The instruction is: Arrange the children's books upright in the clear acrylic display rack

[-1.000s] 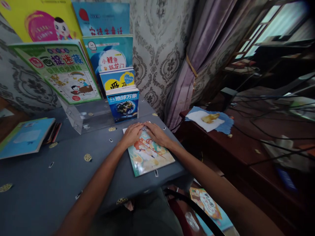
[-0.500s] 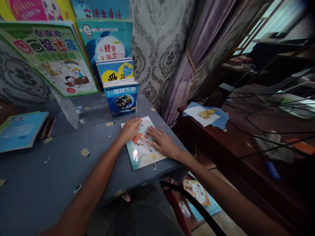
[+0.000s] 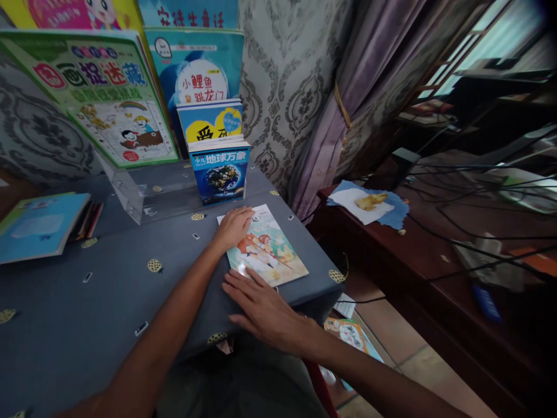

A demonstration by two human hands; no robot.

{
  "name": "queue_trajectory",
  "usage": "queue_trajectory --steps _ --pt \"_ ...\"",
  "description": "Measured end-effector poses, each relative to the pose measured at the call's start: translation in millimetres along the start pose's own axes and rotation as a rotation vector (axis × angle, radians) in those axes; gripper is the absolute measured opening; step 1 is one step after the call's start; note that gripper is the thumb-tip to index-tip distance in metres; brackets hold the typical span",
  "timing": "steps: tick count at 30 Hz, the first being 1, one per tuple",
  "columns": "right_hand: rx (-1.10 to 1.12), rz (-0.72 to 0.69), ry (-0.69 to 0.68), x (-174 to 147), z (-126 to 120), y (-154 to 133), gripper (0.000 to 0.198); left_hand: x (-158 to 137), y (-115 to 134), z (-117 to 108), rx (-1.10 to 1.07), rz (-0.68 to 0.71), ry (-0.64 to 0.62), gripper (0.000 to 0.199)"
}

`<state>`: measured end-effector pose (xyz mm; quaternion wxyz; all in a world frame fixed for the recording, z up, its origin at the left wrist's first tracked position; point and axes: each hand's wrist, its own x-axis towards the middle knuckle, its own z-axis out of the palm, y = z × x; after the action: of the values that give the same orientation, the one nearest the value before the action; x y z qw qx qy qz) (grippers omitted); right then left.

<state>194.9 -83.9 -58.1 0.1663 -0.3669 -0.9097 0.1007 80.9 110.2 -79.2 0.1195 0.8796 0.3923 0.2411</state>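
A thin picture book (image 3: 278, 249) with an illustrated cover lies flat near the right corner of the grey-blue table (image 3: 183, 302). My left hand (image 3: 235, 227) rests flat on the upper left part of its cover, fingers stretched out. At the book's lower left edge, my right hand (image 3: 261, 305) is spread with its palm down and fingertips by the near edge. Whether those fingertips touch the cover, I cannot tell. Just behind the book stands a row of small upright books, the front one a blue earth book (image 3: 221, 174).
Larger books stand behind, among them a green-framed book (image 3: 117, 98) in a clear stand (image 3: 128, 194). A blue book (image 3: 43, 226) lies on the left. To the right is a dark red desk (image 3: 369, 255) with cables and a blue cloth (image 3: 391, 209). More books (image 3: 350, 337) lie low beside the table.
My right hand has moved off the middle of the cover, down and left to the book's near edge. My left hand stays on the cover. The view has shifted slightly.
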Motion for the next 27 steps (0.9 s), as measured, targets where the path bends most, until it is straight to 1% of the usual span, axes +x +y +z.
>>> queue_trajectory --steps 1,3,8,11,14,17,19,21,23,25,27 --pt "0.007 0.004 0.005 -4 3 -3 0.056 0 0 0 -0.002 -0.003 0.0 0.036" --pt "-0.011 0.058 0.026 -14 6 -2 0.06 0 0 0 -0.006 -0.001 0.002 0.036" --pt "-0.113 0.207 0.132 -46 6 23 0.068 -1 -1 1 -0.021 0.001 0.011 0.036" --pt "-0.152 0.284 0.197 -61 5 35 0.067 0 -2 3 -0.054 -0.006 0.032 0.034" --pt "-0.151 0.324 0.236 -67 2 40 0.062 0 -4 0 -0.116 -0.029 0.117 0.035" --pt "-0.135 0.322 0.24 -67 -6 43 0.052 -8 -6 -6 -0.133 -0.075 0.198 0.04" --pt "-0.117 0.31 0.23 -64 -13 47 0.044 -22 -6 -11 -0.08 -0.094 0.203 0.039" --pt "-0.096 0.301 0.209 -58 -20 54 0.04 -41 -3 -14 0.001 -0.097 0.173 0.038" --pt "-0.082 0.297 0.17 -48 -26 61 0.041 -62 1 -16 0.063 -0.107 0.124 0.041" --pt "-0.078 0.289 0.121 -33 -28 69 0.043 -80 7 -17 0.103 -0.125 0.077 0.046" --pt "-0.079 0.279 0.072 -15 -28 77 0.046 -91 12 -17 0.133 -0.151 0.053 0.05"
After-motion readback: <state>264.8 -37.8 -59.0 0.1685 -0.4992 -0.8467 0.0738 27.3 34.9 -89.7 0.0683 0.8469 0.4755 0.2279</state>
